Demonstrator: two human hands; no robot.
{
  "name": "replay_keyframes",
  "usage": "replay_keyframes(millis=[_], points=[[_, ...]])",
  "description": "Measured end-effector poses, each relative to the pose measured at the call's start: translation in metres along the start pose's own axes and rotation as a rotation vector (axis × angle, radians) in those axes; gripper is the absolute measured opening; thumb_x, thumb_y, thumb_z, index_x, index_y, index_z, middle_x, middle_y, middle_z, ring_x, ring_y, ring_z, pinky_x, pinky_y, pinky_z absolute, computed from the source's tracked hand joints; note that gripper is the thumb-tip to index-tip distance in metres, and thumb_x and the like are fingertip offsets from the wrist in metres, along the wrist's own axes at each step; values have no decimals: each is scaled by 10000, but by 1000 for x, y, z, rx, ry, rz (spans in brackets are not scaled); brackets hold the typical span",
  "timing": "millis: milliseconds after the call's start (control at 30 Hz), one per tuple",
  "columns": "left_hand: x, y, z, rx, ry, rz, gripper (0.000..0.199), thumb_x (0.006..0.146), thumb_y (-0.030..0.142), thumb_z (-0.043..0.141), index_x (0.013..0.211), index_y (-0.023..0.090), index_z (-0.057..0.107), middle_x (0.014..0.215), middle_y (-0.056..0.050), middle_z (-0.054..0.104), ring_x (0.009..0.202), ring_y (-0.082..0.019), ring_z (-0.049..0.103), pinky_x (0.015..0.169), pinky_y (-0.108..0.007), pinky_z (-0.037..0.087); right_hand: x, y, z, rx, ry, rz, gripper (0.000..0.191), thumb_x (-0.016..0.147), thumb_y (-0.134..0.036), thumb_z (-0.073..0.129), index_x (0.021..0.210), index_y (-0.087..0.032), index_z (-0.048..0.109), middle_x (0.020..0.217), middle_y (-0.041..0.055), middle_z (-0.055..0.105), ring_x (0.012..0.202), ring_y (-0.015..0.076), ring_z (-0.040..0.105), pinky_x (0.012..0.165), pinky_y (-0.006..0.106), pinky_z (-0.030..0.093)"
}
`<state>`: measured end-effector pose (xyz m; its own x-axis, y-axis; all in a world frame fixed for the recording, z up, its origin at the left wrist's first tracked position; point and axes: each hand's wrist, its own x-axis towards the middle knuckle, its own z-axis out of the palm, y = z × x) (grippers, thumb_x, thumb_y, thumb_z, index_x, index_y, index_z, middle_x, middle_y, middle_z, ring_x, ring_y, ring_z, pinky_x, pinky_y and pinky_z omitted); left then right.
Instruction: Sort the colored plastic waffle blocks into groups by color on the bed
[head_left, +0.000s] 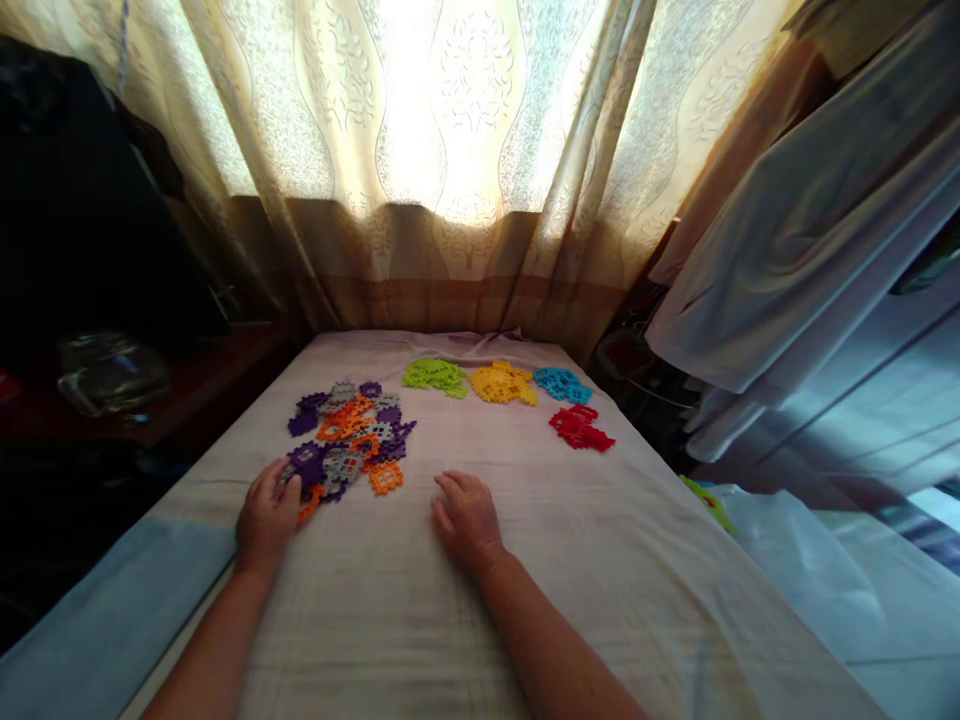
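A mixed pile of purple, grey and orange plastic interlocking pieces [346,430] lies on the left half of the cloth-covered surface. At the pile's near left edge is my left hand [268,508], its thumb and fingers apart, touching the outer purple and orange pieces. My right hand [469,518] rests on the cloth to the right of the pile, thumb and fingers apart and nothing in it. Between the two hands, an orange square piece [386,478] lies flat at the pile's edge.
Single-colour heaps stand farther back: green pieces [435,376], yellow pieces [502,383], blue pieces [562,385] and red pieces [581,428]. A patterned curtain [480,120] hangs behind the surface. Clothes [787,230] hang at right; a blue cloth [127,600] covers the left edge.
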<state>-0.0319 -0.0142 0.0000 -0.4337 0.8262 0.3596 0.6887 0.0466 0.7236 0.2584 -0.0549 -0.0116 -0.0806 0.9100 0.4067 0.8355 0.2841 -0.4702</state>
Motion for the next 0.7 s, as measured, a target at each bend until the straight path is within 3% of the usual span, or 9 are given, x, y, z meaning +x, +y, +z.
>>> replay_keyframes(millis=[133,333,533,700], points=[[-2,1,-1,-54,9,-75,430,806,399,466,1148,188,622,1202,-107,643,1048,-254,645,968,-422,516,13,-24,6,-26,-74,13,366,840,-344,603,1179,-211,633,1171,97,660,1081,240,573,945,373,416],[-3,-1,0,-96,7,-71,406,810,392,484,1138,208,637,1175,-93,661,1035,-247,652,910,-387,548,39,-66,24,-144,-146,31,402,787,-493,663,1044,-184,649,1069,130,659,993,284,570,862,403,418],[0,-13,5,-138,-9,-80,420,825,388,478,1175,206,621,1135,-89,681,959,-214,675,800,-327,576,41,-59,33,-192,-174,4,209,837,-340,606,970,-186,655,1004,99,651,973,254,560,840,355,397],[0,-13,2,-165,-54,-111,456,818,440,507,1190,205,627,970,-57,717,829,-196,690,757,-311,572,52,-38,9,-147,-231,86,217,837,-358,607,960,-194,678,975,81,677,936,219,591,821,303,403]])
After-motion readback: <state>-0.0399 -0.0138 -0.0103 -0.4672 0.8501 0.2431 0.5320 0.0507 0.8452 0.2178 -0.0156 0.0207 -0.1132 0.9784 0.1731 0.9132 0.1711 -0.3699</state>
